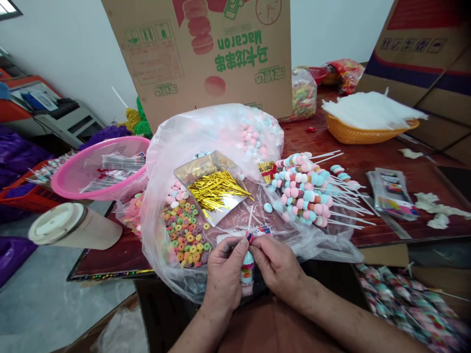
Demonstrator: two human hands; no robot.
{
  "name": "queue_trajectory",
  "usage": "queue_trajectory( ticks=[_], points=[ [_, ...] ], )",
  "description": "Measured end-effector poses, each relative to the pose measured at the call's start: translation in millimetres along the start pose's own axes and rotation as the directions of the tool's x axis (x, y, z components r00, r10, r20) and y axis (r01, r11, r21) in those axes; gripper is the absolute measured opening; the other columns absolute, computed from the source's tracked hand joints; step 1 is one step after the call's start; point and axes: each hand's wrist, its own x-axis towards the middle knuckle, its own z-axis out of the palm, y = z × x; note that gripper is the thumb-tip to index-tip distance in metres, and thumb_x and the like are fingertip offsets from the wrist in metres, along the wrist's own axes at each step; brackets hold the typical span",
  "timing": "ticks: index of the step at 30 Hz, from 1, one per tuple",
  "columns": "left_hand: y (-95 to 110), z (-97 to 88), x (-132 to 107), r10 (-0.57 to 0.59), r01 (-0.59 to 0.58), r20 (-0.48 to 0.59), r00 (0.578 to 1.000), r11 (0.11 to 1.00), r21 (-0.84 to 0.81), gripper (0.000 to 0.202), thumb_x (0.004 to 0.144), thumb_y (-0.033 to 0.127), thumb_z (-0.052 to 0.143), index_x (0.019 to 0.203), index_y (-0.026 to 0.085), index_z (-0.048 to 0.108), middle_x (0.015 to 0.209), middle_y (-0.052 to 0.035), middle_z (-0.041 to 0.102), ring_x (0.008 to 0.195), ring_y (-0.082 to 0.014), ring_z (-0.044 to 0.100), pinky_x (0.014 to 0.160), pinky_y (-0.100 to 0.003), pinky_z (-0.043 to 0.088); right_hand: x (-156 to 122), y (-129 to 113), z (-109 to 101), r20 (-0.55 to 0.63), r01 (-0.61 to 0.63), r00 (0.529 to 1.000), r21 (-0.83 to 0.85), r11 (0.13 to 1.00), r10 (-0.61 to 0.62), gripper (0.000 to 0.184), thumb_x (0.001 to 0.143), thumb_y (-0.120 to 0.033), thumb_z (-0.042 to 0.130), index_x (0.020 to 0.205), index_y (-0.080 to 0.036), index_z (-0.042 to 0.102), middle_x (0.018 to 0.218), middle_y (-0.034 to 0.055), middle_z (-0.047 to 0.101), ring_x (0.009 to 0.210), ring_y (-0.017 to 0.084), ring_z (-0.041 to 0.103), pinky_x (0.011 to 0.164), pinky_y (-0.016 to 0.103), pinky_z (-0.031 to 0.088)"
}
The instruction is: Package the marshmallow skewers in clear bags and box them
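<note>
My left hand (224, 274) and my right hand (275, 267) meet at the near edge of the table, both pinched on the top of a wrapped candy skewer (248, 267) that hangs down between them; its white stick (250, 218) points up. Just beyond lies a clear tray of gold twist ties (215, 189). Colourful cereal rings (186, 233) are heaped to the left inside a big clear plastic bag (176, 142). A pile of pink, blue and white candy skewers (307, 191) lies to the right.
A pink basket (84, 169) with wrappers and a lidded paper cup (73, 228) sit at left. A Macaron cardboard box (206, 54) stands behind. An orange basket (362, 132) with white bags and a packet of wrappers (392, 193) lie right. Wrapped skewers (408, 304) fill the lower right.
</note>
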Motion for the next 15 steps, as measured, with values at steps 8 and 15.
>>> queue_trajectory(
  ticks=[8, 15],
  points=[
    [28, -16.9, 7, 0.219, -0.274, 0.165, 0.962, 0.781, 0.562, 0.039, 0.064, 0.037, 0.075, 0.097, 0.019, 0.067, 0.09, -0.0033, 0.065, 0.076, -0.0146, 0.06, 0.072, -0.026, 0.048, 26, 6, -30, -0.007, 0.23, 0.972, -0.146, 0.962, -0.233, 0.02, 0.085, -0.011, 0.038, 0.067, -0.02, 0.043, 0.058, -0.0014, 0.047, 0.052, 0.012, 0.043, 0.05, 0.024, 0.032],
    [68, -17.3, 3, -0.199, 0.155, 0.23, 0.953, 0.968, 0.198, 0.067, 0.077, 0.074, 0.028, 0.101, 0.022, 0.063, 0.077, -0.0052, 0.07, 0.06, -0.0176, 0.063, 0.064, -0.034, 0.051, 32, -20, -19, 0.09, 0.457, 0.889, -0.184, 0.87, -0.448, 0.019, 0.081, -0.013, 0.038, 0.065, -0.02, 0.045, 0.056, 0.0002, 0.05, 0.05, 0.013, 0.041, 0.048, 0.027, 0.028]
  ],
)
